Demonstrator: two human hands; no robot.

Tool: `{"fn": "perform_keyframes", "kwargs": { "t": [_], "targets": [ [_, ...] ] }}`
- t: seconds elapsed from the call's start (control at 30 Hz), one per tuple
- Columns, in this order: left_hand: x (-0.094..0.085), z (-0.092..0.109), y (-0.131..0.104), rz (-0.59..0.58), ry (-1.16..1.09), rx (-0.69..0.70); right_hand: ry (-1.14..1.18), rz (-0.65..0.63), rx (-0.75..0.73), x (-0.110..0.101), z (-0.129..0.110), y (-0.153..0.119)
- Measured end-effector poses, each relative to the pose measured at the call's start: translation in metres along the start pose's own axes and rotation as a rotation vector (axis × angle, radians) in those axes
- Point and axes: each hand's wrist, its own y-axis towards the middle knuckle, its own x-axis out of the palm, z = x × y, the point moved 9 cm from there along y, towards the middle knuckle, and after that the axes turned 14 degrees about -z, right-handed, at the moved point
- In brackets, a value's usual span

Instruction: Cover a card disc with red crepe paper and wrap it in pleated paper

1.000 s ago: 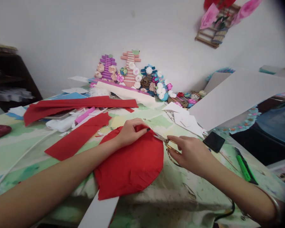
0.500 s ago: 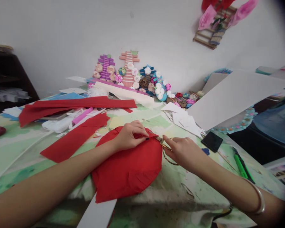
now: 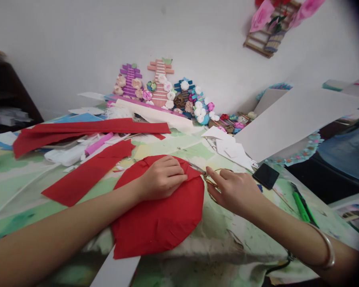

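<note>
A rounded red piece (image 3: 164, 215), covered in wrinkled paper or cloth, lies at the table's front edge, with a white strip (image 3: 116, 269) sticking out below it. My left hand (image 3: 163, 177) rests on its upper part, fingers curled together near the raised right edge; what the fingertips pinch is hidden. Gold-handled scissors (image 3: 204, 173) are in my right hand (image 3: 231, 189), thumb and fingers around the handles. Their blades point up and left, at the red edge near my left fingers.
Red strips (image 3: 89, 173) lie at the left beside a pink roll (image 3: 98, 144). White scraps (image 3: 231, 149), a black square (image 3: 266, 175) and a green cutter (image 3: 301, 204) lie at the right. Flower-decorated crafts (image 3: 161, 85) lean against the wall.
My left hand has shifted slightly down and its fingers have curled flatter against the red piece. The scissors have turned, with more of their blades and handles showing.
</note>
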Motion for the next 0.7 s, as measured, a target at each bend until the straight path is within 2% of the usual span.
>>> {"fn": "perform_keyframes", "kwargs": {
  "t": [0.17, 0.3, 0.5, 0.7],
  "targets": [
    [-0.003, 0.005, 0.000, 0.027, -0.015, 0.026, 0.000, -0.024, -0.019, 0.006, -0.002, 0.002],
    [-0.004, 0.006, 0.001, 0.028, 0.008, 0.029, -0.048, 0.022, -0.041, 0.007, -0.005, 0.000],
    [-0.005, 0.007, 0.000, 0.039, 0.024, 0.038, -0.073, 0.110, -0.054, -0.003, -0.006, -0.007],
    [-0.008, 0.009, 0.001, 0.067, 0.024, 0.053, -0.102, 0.117, -0.067, -0.002, -0.008, -0.008]
  ]
}}
